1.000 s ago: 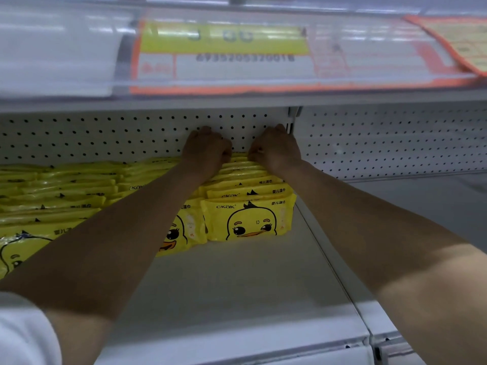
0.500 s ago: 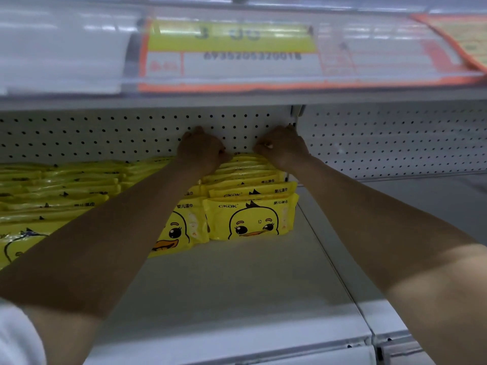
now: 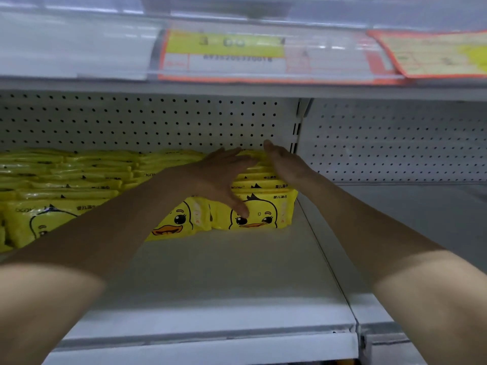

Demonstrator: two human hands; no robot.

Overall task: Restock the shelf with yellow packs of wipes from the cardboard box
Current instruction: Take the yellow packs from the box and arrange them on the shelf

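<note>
The left grip (image 3: 218,177), curled at the shelf's back edge a second ago, has opened and drawn forward over the rightmost row of yellow packs (image 3: 266,184). Its thumb now lies on the front pack (image 3: 266,217). The right grip (image 3: 286,164) has uncurled too, fingers straight along that row's right side.

A white metal shelf (image 3: 216,280) with a perforated back panel (image 3: 131,122) carries yellow packs of wipes (image 3: 79,180). They stand on edge in rows running from the back panel toward the near side, across the left and far part. The front pack (image 3: 274,214) of the rightmost row shows a duck face, just beside the seam with the neighbouring shelf (image 3: 408,219).
</note>
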